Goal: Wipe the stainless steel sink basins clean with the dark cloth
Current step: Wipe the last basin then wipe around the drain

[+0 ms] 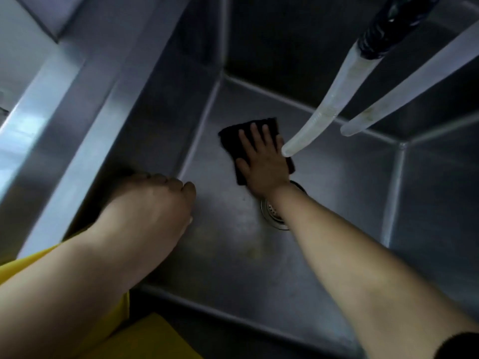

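Observation:
I look down into a deep stainless steel sink basin (pixel 337 193). A dark cloth (pixel 229 137) lies flat on the basin floor near its far left corner. My right hand (pixel 261 161) presses on the cloth with straight, spread fingers, just beyond the round drain (pixel 272 216), which my forearm partly covers. My left hand (pixel 155 200) rests on the basin's left rim (pixel 85 156), its fingers curled over the edge and holding nothing.
Two translucent hoses (pixel 318 117) (pixel 396 99) hang from a black fitting (pixel 383 29) at the upper right, the nearer end just beside my right hand. A second basin (pixel 15 81) lies to the left. Yellow clothing (pixel 145 338) shows at the bottom.

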